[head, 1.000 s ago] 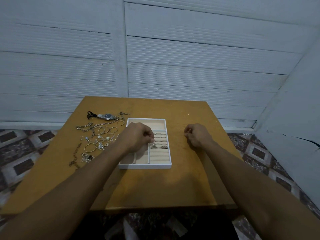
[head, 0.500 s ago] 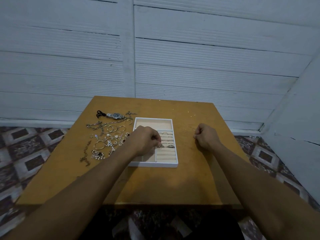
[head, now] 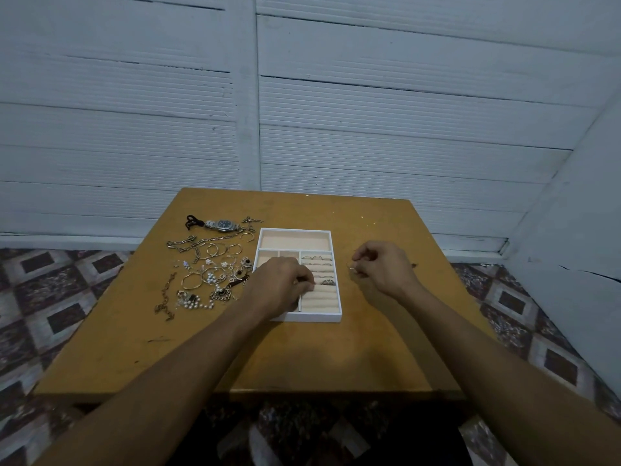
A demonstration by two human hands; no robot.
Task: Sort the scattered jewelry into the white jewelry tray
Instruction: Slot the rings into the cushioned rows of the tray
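**Jewelry sorting: handling notes and hand status**

Handling. The scattered jewelry [head: 208, 274] lies in a loose heap just left of the white jewelry tray [head: 312, 318], on the wooden table [head: 235, 358]. All of it is judged light. The wristwatch [head: 225, 225], at the heap's far edge, is probably the heaviest piece. The chain [head: 165, 299], farthest left of the tray, is limp and likely to snag its neighbours, so it is best lifted by one end. The hoop bangles [head: 215, 249] look stiff and could be pinched at the rim. The pearl-beaded pieces [head: 195, 302] on the near side look delicate and are better taken by the metal than by the beads. Inside the tray's right compartment, rings already sit in the far rows of the ring rolls [head: 319, 299]. The near rows show none.

Hands. The left hand [head: 280, 289] is over the tray's left compartments with its fingers curled and its tips at the ring rolls. Whether it grips anything cannot be told. The right hand [head: 384, 269], just right of the tray, pinches a thin ring [head: 350, 265] between thumb and fingertips.
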